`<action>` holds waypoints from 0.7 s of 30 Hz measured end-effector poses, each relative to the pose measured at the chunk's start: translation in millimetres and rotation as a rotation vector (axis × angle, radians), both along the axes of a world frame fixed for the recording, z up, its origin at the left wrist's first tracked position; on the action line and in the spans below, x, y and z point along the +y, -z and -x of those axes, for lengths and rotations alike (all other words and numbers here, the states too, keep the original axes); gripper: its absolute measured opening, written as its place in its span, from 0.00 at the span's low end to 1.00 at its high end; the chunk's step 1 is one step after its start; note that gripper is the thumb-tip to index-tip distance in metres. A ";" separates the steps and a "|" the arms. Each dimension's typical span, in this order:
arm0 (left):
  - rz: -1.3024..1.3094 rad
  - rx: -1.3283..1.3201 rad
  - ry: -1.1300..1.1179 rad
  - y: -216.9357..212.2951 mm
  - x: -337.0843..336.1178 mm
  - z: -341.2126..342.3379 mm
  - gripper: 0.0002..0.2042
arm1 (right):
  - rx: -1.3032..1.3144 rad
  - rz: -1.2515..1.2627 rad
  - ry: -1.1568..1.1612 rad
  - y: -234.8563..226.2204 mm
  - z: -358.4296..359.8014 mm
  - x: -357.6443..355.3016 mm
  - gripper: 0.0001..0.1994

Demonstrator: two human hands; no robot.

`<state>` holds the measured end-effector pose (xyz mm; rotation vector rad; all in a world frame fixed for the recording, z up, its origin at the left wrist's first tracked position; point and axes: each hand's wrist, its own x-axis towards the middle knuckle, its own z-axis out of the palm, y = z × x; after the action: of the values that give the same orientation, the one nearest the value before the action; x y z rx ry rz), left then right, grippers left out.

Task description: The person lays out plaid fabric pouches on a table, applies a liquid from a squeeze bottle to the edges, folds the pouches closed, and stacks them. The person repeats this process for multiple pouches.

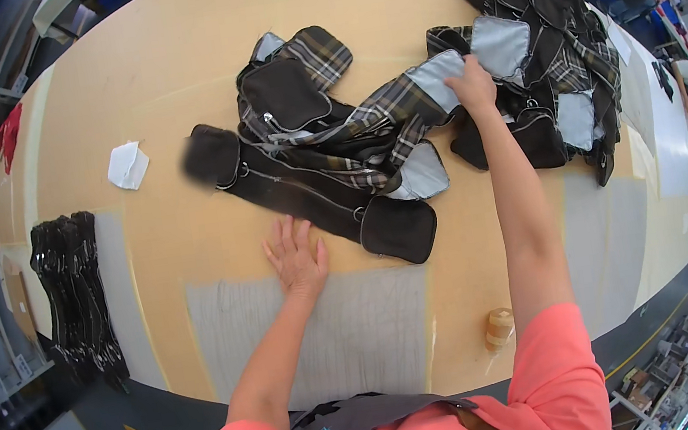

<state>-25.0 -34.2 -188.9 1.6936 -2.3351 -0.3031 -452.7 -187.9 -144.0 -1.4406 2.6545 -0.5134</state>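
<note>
On the tan table (168,90), left hand (296,259) lies flat and open; right hand (473,84) grips a plaid piece (398,102).

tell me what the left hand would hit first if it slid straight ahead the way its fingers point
The left hand lies flat on the table, fingers pointing away from the person. Straight ahead, it would likely meet the long black strap piece lying across the table just past the fingertips, before the plaid and black pile behind it.

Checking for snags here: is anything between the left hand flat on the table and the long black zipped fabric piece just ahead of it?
Nothing visible does. The left hand lies flat on the tan wooden table, and only bare tabletop separates its fingertips from the long black zipped fabric piece.
</note>
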 end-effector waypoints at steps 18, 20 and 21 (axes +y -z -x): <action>-0.215 0.838 0.031 -33.4 -2.3 -76.8 0.31 | 0.281 0.725 -0.580 -471.6 -312.0 136.0 0.14; -0.306 0.953 0.070 -53.5 22.6 -70.5 0.34 | 0.294 0.631 -0.608 -498.3 -335.1 168.3 0.14; -0.321 0.952 0.108 -65.3 34.9 -73.5 0.35 | 0.071 0.555 -0.723 -512.7 -336.5 179.1 0.13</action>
<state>48.6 0.7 -123.6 1.1185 -1.6862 -1.2393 -116.2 -8.8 368.7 -2.4217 1.8622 -1.1540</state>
